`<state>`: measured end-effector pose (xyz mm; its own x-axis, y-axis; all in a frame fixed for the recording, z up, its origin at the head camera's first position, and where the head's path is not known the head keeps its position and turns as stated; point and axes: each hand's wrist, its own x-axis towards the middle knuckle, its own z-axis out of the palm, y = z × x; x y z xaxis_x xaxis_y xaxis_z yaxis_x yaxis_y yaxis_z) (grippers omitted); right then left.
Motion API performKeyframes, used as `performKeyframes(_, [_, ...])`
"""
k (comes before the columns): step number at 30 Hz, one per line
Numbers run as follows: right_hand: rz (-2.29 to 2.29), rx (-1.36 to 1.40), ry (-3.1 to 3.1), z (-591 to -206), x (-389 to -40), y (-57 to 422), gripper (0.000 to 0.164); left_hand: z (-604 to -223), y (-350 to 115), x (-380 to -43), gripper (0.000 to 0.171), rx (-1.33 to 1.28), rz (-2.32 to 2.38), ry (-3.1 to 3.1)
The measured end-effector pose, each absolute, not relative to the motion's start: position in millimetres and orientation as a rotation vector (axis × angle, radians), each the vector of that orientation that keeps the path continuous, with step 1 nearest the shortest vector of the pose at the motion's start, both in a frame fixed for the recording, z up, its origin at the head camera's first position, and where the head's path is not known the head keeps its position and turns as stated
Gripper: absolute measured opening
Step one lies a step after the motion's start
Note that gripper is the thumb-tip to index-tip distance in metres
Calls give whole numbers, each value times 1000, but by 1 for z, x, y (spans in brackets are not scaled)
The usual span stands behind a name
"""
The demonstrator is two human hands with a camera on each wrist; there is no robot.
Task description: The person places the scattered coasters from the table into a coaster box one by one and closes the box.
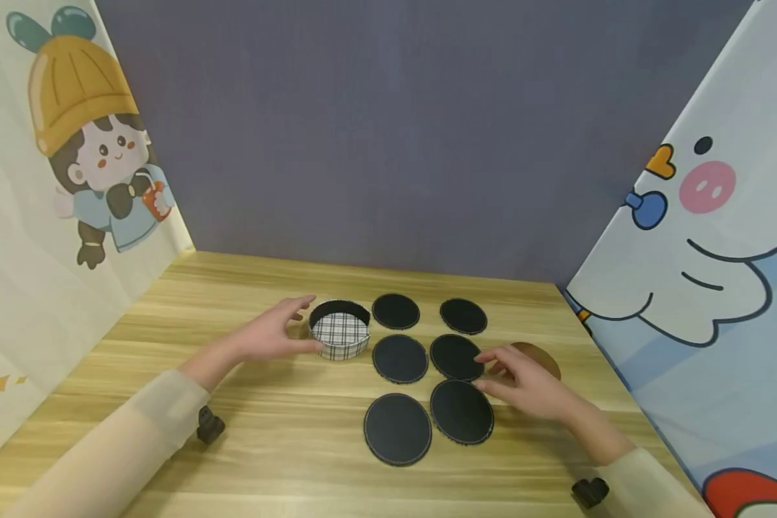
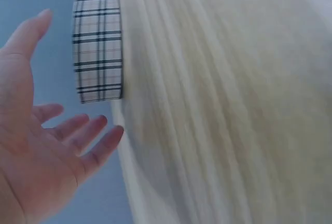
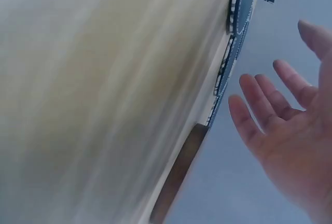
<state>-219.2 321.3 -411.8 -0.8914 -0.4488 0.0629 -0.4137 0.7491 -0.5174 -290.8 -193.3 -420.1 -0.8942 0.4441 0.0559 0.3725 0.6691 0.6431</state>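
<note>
A round, open-topped plaid holder [image 1: 340, 351] with a dark inner wall stands on the table. Beside its left side is my left hand [image 1: 267, 337], thumb and fingers spread apart and holding nothing. The left wrist view shows the plaid side wall [image 2: 98, 53] just beyond the fingers. Several round black coasters with stitched edges lie flat to the right of the holder, among them a near coaster [image 1: 397, 429] and a far one [image 1: 463, 316]. My right hand [image 1: 524, 383] hovers with relaxed fingers at the right edge of a middle coaster [image 1: 452, 355]. Nothing is in its grasp.
A brown round disc [image 1: 544, 357] lies on the wooden table [image 1: 265, 446], partly hidden behind my right hand. A dark grey panel [image 1: 375, 144] rises at the back. Printed cartoon panels stand along the left [image 1: 13, 216] and right [image 1: 686, 288] sides.
</note>
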Motion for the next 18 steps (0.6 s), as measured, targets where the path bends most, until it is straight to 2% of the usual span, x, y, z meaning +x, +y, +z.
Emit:
performKeyframes(7, [-906,-717,2756,-415,-207,333,55,-423,-178,-306,127,625,1070,2694])
performKeyframes(18, [-842,-890,2660,-424,-194,325,70,-434,-169,-316,125,605,1030,2724])
